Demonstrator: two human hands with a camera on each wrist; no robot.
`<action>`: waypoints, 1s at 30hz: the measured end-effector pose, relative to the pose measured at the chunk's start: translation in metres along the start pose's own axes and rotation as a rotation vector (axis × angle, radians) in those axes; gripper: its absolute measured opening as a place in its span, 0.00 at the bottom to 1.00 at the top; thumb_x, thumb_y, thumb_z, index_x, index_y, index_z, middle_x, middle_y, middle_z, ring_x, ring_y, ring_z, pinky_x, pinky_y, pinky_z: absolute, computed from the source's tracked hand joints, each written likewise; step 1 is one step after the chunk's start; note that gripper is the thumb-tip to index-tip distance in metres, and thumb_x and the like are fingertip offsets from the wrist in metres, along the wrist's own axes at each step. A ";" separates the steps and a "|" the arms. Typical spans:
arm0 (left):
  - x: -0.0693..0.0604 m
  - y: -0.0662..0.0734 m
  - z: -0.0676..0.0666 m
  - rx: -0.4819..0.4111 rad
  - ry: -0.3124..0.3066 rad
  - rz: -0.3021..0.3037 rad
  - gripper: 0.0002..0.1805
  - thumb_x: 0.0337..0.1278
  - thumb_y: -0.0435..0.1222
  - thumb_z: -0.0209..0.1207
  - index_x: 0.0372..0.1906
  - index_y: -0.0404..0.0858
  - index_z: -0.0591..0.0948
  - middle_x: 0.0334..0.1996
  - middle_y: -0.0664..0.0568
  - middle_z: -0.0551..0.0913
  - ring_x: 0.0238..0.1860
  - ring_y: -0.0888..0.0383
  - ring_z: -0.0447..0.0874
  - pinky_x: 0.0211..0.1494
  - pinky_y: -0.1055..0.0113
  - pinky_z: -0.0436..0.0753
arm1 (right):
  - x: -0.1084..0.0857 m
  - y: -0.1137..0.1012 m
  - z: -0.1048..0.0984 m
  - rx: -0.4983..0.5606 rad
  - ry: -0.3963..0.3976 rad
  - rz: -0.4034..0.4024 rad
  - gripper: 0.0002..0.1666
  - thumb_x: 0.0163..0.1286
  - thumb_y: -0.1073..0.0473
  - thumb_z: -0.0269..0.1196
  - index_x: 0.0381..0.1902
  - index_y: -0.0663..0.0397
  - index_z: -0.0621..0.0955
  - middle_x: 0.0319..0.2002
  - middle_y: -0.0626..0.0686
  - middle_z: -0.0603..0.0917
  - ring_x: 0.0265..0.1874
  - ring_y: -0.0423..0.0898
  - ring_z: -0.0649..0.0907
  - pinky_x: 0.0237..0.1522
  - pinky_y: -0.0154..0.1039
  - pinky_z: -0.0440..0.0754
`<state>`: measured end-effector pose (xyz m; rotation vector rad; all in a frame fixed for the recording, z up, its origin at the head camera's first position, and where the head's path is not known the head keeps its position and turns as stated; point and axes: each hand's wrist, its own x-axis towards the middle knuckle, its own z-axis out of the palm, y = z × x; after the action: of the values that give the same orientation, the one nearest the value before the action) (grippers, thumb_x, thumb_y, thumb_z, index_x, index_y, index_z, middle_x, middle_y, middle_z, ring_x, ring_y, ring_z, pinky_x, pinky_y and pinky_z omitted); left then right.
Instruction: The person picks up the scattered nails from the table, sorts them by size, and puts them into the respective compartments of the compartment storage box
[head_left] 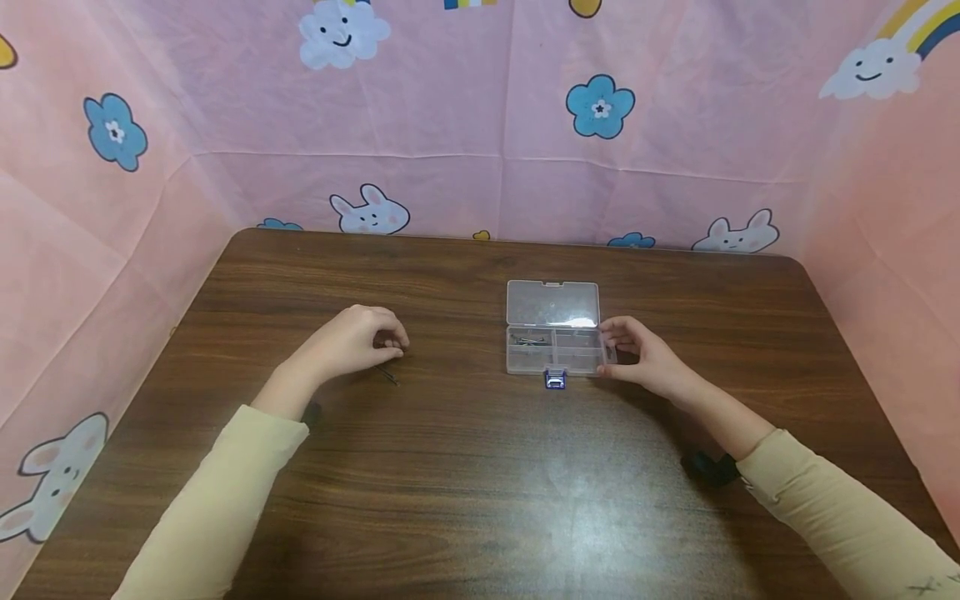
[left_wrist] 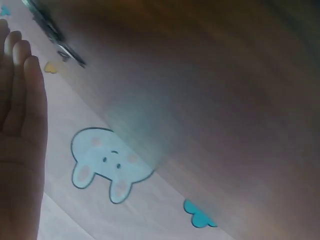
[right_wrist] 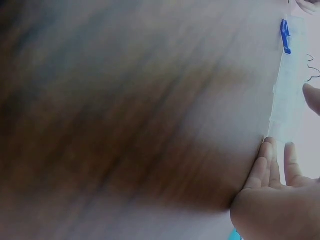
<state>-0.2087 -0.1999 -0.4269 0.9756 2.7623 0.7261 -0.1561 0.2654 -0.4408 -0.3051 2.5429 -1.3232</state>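
A clear divided box (head_left: 531, 360) lies on the table with its lid raised back and a blue latch (head_left: 555, 380) at its front. Small dark pins (head_left: 528, 340) lie in its back left compartment. My right hand (head_left: 652, 362) holds the box's right end between thumb and fingers; the right wrist view shows those fingers (right_wrist: 270, 165) at the end of the box (right_wrist: 287, 95). Over the table to the left, my left hand (head_left: 352, 337) is bent down beside dark thin pins (head_left: 387, 374), thumb and fingers apart. In the left wrist view its fingers look straight near the pins (left_wrist: 55, 35).
The brown wooden table (head_left: 450, 483) has rounded back corners. Pink cloth (head_left: 450, 108) printed with rabbits, clouds and flowers stands behind it and along both sides. A dark object (head_left: 711, 468) shows under the right forearm.
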 end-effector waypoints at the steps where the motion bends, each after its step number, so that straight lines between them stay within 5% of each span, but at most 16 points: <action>1: -0.002 -0.001 -0.001 0.000 0.000 -0.004 0.07 0.61 0.27 0.72 0.38 0.42 0.90 0.39 0.54 0.90 0.36 0.62 0.83 0.42 0.64 0.85 | 0.000 0.000 0.000 0.001 0.000 0.000 0.36 0.69 0.66 0.71 0.70 0.66 0.69 0.66 0.69 0.75 0.67 0.64 0.74 0.77 0.65 0.67; 30: -0.024 -0.019 -0.006 0.042 -0.030 -0.017 0.08 0.60 0.25 0.71 0.36 0.42 0.90 0.37 0.55 0.91 0.35 0.62 0.83 0.41 0.65 0.85 | 0.002 0.001 -0.002 0.023 -0.009 0.007 0.36 0.69 0.65 0.71 0.70 0.65 0.69 0.66 0.67 0.76 0.67 0.62 0.75 0.78 0.64 0.66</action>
<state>-0.2017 -0.2301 -0.4314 0.9620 2.7670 0.6490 -0.1583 0.2667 -0.4406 -0.2967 2.5174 -1.3445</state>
